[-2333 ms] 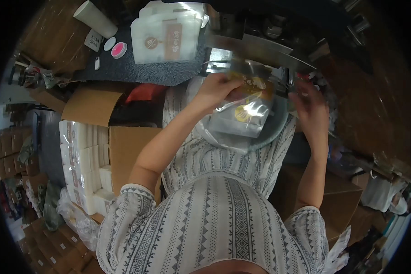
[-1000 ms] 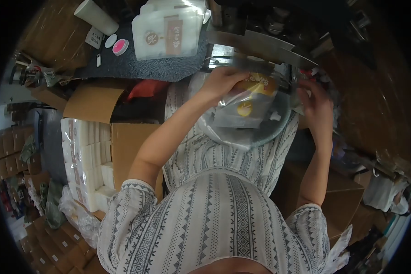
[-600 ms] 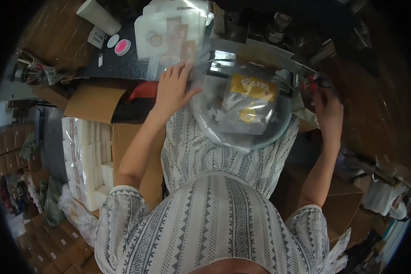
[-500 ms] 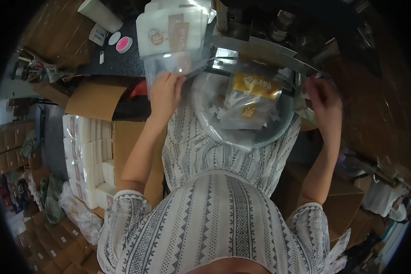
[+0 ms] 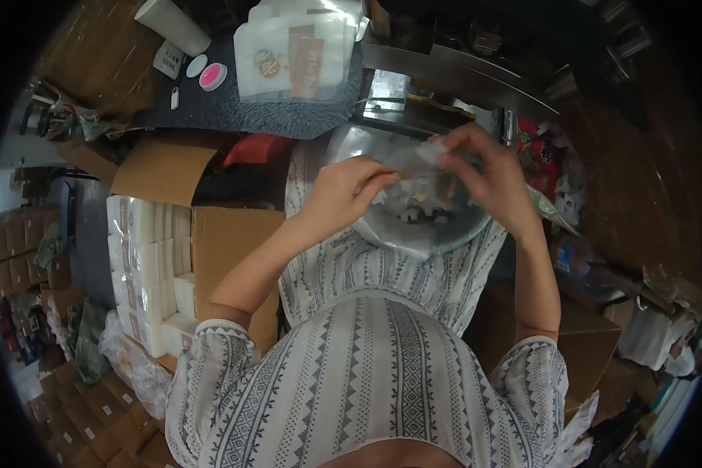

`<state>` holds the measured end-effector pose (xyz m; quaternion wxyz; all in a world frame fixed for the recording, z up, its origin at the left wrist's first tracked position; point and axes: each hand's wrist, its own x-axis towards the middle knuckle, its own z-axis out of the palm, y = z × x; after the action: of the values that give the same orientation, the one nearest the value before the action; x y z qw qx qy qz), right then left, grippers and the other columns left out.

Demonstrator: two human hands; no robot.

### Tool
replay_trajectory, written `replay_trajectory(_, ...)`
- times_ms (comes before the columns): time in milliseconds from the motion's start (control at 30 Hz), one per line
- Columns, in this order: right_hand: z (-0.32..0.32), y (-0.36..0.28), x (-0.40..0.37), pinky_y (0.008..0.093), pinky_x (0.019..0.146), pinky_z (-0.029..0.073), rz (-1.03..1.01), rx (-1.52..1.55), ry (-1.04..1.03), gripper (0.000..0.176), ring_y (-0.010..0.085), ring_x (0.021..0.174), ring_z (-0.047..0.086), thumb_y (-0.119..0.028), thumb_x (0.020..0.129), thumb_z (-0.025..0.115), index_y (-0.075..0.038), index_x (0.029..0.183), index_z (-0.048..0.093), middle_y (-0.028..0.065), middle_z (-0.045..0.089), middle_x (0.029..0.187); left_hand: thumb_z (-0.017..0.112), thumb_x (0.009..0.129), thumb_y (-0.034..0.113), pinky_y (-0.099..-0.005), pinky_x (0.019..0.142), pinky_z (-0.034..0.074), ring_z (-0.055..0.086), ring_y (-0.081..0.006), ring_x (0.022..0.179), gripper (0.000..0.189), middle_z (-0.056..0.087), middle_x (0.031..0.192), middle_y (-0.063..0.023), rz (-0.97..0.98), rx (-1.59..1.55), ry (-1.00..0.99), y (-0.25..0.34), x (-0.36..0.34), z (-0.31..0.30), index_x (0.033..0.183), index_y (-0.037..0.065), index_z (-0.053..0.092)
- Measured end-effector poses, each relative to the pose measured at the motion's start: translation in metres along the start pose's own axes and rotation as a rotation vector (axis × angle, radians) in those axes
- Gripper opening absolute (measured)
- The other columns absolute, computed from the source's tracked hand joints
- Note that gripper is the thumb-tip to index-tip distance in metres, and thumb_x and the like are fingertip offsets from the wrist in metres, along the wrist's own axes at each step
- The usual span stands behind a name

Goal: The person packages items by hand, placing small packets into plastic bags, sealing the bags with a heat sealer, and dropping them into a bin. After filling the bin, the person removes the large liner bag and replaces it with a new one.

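Observation:
My left hand (image 5: 349, 189) is closed in a pinch on the left edge of a clear plastic bag (image 5: 420, 160). The bag is blurred and seen at a steep angle above a round basin (image 5: 456, 236). At its other side my right hand (image 5: 480, 168) has thumb and fingers closed on the bag's upper right part. The basin rests on my lap, lined with clear plastic, and holds small white scraps. A stack of printed pouches (image 5: 288, 62) lies on the dark mat beyond my left hand.
A metal machine edge (image 5: 452, 70) crosses behind the basin. At the left stand an open carton (image 5: 238, 257) and stacked white packs (image 5: 152, 265). A pink round tin (image 5: 212, 76) and a white cup (image 5: 171, 25) are at the upper left.
Both hands have come inward over the basin, the left from the pouch stack, the right from the far right. The yellow-labelled pouch no longer lies flat in view over the basin.

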<state>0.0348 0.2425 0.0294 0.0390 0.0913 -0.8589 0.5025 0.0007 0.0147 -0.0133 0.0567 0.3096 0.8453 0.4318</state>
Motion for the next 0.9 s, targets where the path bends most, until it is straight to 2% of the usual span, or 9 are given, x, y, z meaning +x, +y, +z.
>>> replay_trajectory(67,-0.003,0.012,-0.006,0.0322,0.07,0.05,0.061,0.104,0.1,0.016,0.0235,0.086,0.066,-0.012,0.085,0.063,-0.002,0.097,0.058,0.0111,0.066,0.094,0.065,0.084,0.015,-0.0295,0.057,0.047,0.063,-0.021,0.066,0.017,0.065,0.083,-0.0118,-0.072,-0.131,-0.088,-0.001,0.017,0.014,0.091,0.0,0.066)
replay_trajectory(133,-0.011,0.024,-0.014,0.0273,0.077,0.048,-0.031,-0.186,0.321,0.019,0.0151,0.091,0.063,-0.005,0.086,0.061,-0.001,0.104,0.058,0.0065,0.066,0.099,0.062,0.088,0.021,-0.025,0.054,0.045,0.06,-0.0121,0.064,0.024,0.066,0.077,-0.0088,-0.475,-0.564,-0.156,-0.004,0.039,0.026,0.092,-0.003,0.066)
replay_trajectory(367,-0.075,0.006,-0.07,0.0366,0.069,0.051,0.286,-0.461,0.272,0.024,0.03,0.085,0.066,-0.02,0.086,0.062,-0.001,0.1,0.06,0.0185,0.066,0.095,0.059,0.091,0.025,-0.0224,0.059,0.046,0.056,-0.0054,0.071,0.026,0.061,0.081,-0.0016,-0.56,-0.795,-0.093,-0.011,0.065,0.038,0.093,-0.001,0.064)
replay_trajectory(433,-0.095,0.024,-0.086,0.0434,0.068,0.05,0.751,-1.161,0.197,0.024,0.0367,0.081,0.064,-0.026,0.089,0.056,-0.003,0.094,0.06,0.0195,0.065,0.092,0.058,0.092,0.029,-0.0247,0.06,0.048,0.059,-0.0104,0.071,0.034,0.065,0.086,-0.0066,-0.389,-0.677,-0.136,-0.021,0.06,0.03,0.1,-0.003,0.064)
replay_trajectory(500,-0.104,0.067,-0.102,0.0464,0.069,0.05,0.758,-1.223,0.137,0.025,0.0392,0.082,0.063,-0.028,0.089,0.054,-0.004,0.094,0.059,0.02,0.065,0.091,0.055,0.092,0.033,-0.0278,0.066,0.049,0.062,-0.0134,0.076,0.035,0.066,0.089,-0.0072,-0.435,-0.394,-0.263,-0.03,0.069,-0.006,0.105,0.001,0.064)
replay_trajectory(533,-0.106,0.08,-0.104,0.0494,0.069,0.049,0.763,-1.284,0.072,0.026,0.0417,0.082,0.062,-0.029,0.09,0.051,-0.005,0.093,0.059,0.0205,0.065,0.09,0.054,0.092,0.034,-0.03,0.07,0.049,0.062,-0.0166,0.083,0.036,0.066,0.095,-0.0098,-0.401,-0.21,-0.115,-0.047,0.08,-0.028,0.108,0.003,0.063)
replay_trajectory(633,-0.092,0.075,-0.081,0.0501,0.071,0.049,0.647,-1.134,0.172,0.025,0.0444,0.08,0.06,-0.028,0.088,0.054,-0.004,0.096,0.059,0.0212,0.065,0.087,0.05,0.091,0.036,-0.0406,0.093,0.042,0.052,-0.0311,0.113,0.042,0.055,0.123,-0.0194,-0.041,0.546,0.49,-0.096,0.112,-0.069,0.119,0.005,0.057)
replay_trajectory(733,-0.069,0.07,-0.049,0.0487,0.072,0.049,0.478,-0.943,0.212,0.023,0.0421,0.083,0.061,-0.023,0.087,0.055,-0.002,0.096,0.059,0.0218,0.065,0.086,0.049,0.092,0.035,-0.048,0.104,0.029,0.038,-0.0405,0.125,0.044,0.044,0.134,-0.0214,0.164,1.102,0.538,-0.157,0.119,-0.061,0.123,0.005,0.055)
replay_trajectory(900,-0.072,0.066,-0.03,0.0397,0.078,0.049,0.473,-0.573,0.142,0.025,0.0369,0.091,0.063,-0.009,0.084,0.057,-0.002,0.107,0.061,0.0226,0.065,0.096,0.053,0.089,0.037,-0.0513,0.109,0.018,0.028,-0.0443,0.131,0.056,0.034,0.142,-0.0238,0.013,0.875,0.469,-0.151,0.09,-0.046,0.134,0.005,0.043)
